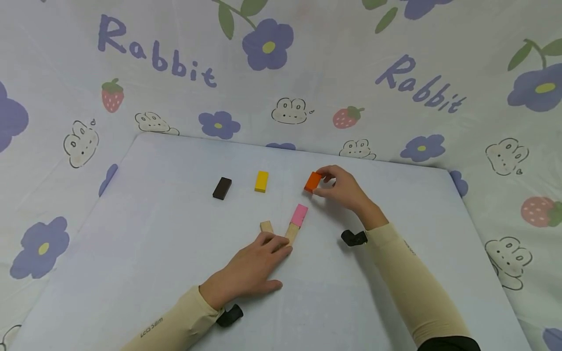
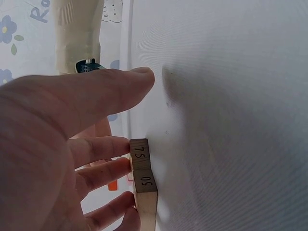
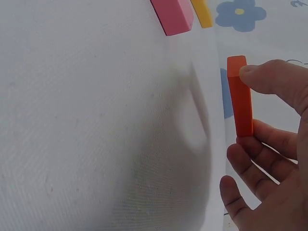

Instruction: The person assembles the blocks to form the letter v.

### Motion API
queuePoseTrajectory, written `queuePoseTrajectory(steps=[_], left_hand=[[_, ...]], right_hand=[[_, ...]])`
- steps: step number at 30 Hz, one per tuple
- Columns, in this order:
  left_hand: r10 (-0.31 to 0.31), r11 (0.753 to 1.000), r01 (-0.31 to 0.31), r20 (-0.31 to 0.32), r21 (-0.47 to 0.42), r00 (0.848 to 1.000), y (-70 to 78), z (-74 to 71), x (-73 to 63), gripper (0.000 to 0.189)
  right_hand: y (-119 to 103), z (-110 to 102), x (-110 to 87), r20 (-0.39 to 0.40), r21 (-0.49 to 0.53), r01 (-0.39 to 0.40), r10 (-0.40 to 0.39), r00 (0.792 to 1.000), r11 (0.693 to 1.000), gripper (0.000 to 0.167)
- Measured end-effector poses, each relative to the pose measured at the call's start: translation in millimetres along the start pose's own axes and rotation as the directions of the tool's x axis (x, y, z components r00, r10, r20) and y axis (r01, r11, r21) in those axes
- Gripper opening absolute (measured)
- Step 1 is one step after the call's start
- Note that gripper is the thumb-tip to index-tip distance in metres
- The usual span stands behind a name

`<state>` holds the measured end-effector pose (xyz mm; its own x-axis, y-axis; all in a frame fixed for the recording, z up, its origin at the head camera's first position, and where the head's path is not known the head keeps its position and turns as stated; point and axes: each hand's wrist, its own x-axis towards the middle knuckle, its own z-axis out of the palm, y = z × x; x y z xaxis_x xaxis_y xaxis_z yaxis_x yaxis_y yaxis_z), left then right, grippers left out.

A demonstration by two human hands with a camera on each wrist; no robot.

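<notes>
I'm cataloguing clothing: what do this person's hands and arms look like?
The left hand and right hand are bare. The left sleeve and right sleeve are beige, snug, with small dark lettering; a black device shows at each wrist; black material edges the right sleeve's top.

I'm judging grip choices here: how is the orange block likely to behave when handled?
The orange block is probably stiff: pinched near its ends by the right hand, it shows no bend. Its flat faces make rolling unlikely if pushed. Its smooth-looking surface may be slightly slippery.
</notes>
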<state>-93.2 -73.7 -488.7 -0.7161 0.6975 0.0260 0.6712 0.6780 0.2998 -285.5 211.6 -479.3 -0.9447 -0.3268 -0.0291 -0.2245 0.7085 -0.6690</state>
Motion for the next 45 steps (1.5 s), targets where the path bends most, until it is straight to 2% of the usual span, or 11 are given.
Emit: queuePoseTrajectory(steps=[45], left_hand=[[-0.003, 1.000, 0.003, 0.005, 0.010, 1.000, -0.9, 2.6, 0.1, 0.071]], right_hand=[[0.4, 9.6, -12.6, 0.024, -0.014, 0.038, -0.038, 0.999, 0.999, 0.058]])
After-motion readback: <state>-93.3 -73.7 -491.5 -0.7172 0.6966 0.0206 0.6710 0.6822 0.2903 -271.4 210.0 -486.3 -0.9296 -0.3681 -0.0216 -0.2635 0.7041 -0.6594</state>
